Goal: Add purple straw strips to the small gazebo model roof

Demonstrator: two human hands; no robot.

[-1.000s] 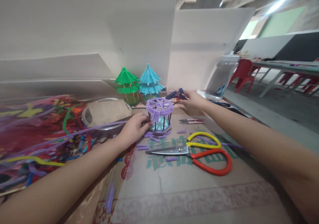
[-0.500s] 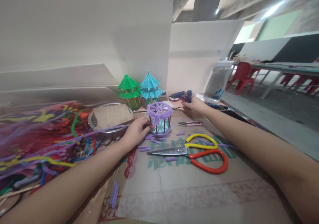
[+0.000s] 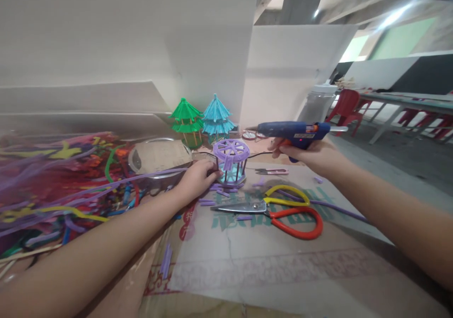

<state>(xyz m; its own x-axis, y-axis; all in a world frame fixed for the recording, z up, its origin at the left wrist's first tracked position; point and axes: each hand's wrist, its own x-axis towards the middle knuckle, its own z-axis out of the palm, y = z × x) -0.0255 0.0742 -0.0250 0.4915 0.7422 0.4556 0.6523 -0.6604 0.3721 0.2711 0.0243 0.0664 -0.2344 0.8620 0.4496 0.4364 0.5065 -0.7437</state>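
My right hand (image 3: pixel 300 155) is wrapped around the grip of a blue hot glue gun (image 3: pixel 292 129), raised above the table with its nozzle to the left and a clear glue stick out the back. At the middle, my left hand (image 3: pixel 198 175) has its fingers closed at the lower left of a small purple pavilion model (image 3: pixel 231 151); the fingertips are partly hidden. That model has a spoked purple ring on top, brown posts and a light blue floor. Short purple pipe cleaner pieces (image 3: pixel 222 192) lie in front of it.
Big scissors (image 3: pixel 262 207) with yellow and red handles lie partly open on the cardboard, near small pink thread snips (image 3: pixel 272 171). Behind stand a green pavilion (image 3: pixel 187 124) and a blue one (image 3: pixel 215 120). Pipe cleaners (image 3: pixel 71 181) heap at left; a bottle (image 3: pixel 318 103) stands right.
My right hand has lifted the glue gun off the back of the table, bringing it up and to the right. My left hand stays at the purple model. The view has shifted slightly.
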